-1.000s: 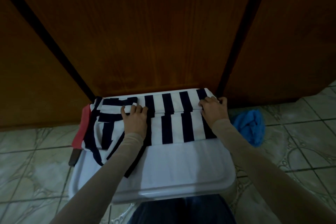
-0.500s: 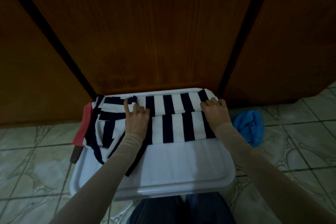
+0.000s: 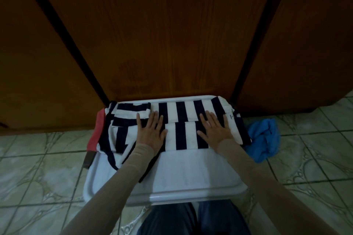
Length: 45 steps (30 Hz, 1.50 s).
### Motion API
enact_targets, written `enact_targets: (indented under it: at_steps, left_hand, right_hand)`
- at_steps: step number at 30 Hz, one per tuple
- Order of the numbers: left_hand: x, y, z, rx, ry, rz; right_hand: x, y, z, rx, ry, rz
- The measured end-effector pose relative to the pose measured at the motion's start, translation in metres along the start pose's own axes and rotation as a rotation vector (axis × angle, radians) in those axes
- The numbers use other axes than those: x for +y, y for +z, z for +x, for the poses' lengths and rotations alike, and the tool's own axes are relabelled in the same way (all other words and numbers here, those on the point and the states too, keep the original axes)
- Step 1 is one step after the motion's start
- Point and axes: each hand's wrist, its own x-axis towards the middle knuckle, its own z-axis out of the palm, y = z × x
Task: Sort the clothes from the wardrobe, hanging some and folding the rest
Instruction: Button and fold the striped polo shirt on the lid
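Note:
A navy-and-white striped garment lies folded across the far half of a white plastic lid in front of the wooden wardrobe doors. My left hand lies flat on the garment's left-middle part, fingers straight and spread. On the right part my right hand presses down flat, its fingers straight too. Part of the garment's dark edge hangs toward me under my left forearm.
A red cloth pokes out at the lid's left edge. A crumpled blue cloth lies on the tiled floor right of the lid. My knees in dark trousers are just below the lid.
Both hands went from curled fingertips at the garment's fold to lying flat with straight fingers, sliding slightly toward me across the fabric.

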Motion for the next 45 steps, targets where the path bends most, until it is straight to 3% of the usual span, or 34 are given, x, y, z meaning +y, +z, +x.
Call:
enact_targets:
  at_steps: [10,16,23,27,33,36,39,42,45]
  left_hand:
    - [-0.072,-0.004,-0.040,-0.035,-0.012,-0.159]
    - [-0.119,0.007,-0.071,0.092,-0.016,-0.399]
    - [-0.142,0.024,-0.098,-0.032,0.047,-0.507]
    - [-0.142,0.027,-0.098,-0.020,0.078,-0.459]
    - [-0.140,0.031,-0.089,0.036,0.002,-0.474]
    - [-0.142,0.029,-0.085,0.051,-0.029,-0.536]
    - [-0.141,0.030,-0.085,0.093,-0.099,-0.728]
    - [-0.139,0.032,-0.086,0.145,-0.227,-0.966]
    - [-0.144,0.034,-0.081,0.188,-0.315,-1.060]
  right_hand:
    - [-0.089,-0.010,-0.013,0.027,-0.340,0.080]
    - [-0.134,-0.020,-0.020,0.128,-0.607,0.121]
    - [-0.153,-0.004,-0.023,0.116,-0.707,0.204]
    - [-0.162,0.000,-0.023,0.246,-0.780,0.154]
    - [-0.170,-0.020,-0.016,0.365,-0.690,0.177]
    - [-0.169,-0.052,-0.008,0.374,-0.508,0.302]
    - [-0.162,-0.084,0.014,0.334,-0.309,0.420]
    - [-0.158,-0.113,0.034,0.284,-0.228,0.594]
    - [-0.156,-0.132,0.053,0.257,-0.177,0.613]
